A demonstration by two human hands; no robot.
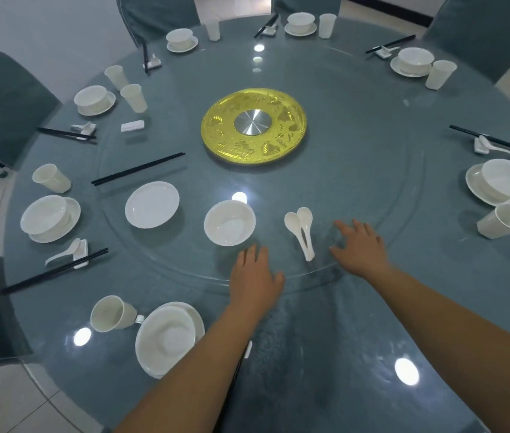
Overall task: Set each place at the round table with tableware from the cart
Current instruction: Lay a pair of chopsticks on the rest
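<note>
Both of my hands lie flat on the glass turntable (356,98) of the round table. My left hand (255,278) rests at the turntable's near rim, just below a white bowl (229,222). My right hand (361,246) presses the glass right of two white spoons (302,229). Neither hand holds anything. Also on the turntable are a white plate (152,204), a pair of black chopsticks (138,169), a white rest (132,125) and a cup (134,97). In front of me stand a bowl on a plate (169,337) and a cup (110,314).
A gold disc (253,125) marks the turntable's centre. Around the table's rim stand several set places with bowl, cup, spoon and chopsticks, such as at the left (49,218) and right (502,182). Covered chairs (0,104) ring the table.
</note>
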